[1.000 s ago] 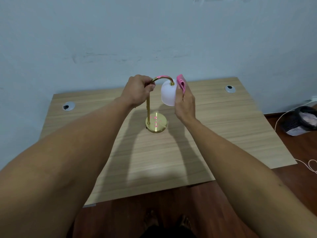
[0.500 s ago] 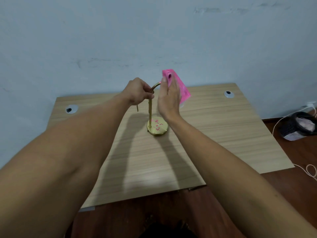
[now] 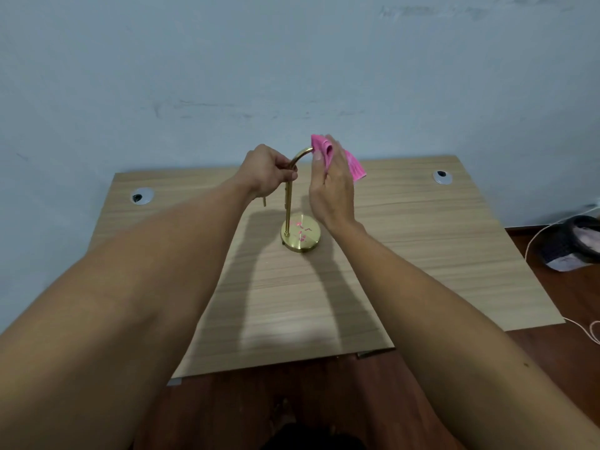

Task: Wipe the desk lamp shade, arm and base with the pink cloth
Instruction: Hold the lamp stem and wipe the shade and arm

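2 hands: left hand (image 3: pixel 268 172) grips arm (image 3: pixel 288 203), right hand (image 3: pixel 331 190) pink cloth (image 3: pixel 324 151).

Pale blue-grey wall (image 3: pixel 292 60), scuffed. Light wood-grain desk (image 3: pixel 422 254) set against it; one cable grommet (image 3: pixel 141 196) at back left, another grommet (image 3: pixel 441 177) at back right. Dark reddish wood floor (image 3: pixel 324 401). Black bin (image 3: pixel 574 241) and white cord (image 3: pixel 535 235) at right.

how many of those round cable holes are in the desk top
2. One cable hole sits near the back left corner of the desk, the other near the back right corner. The arms cover part of the top, so another may be hidden.
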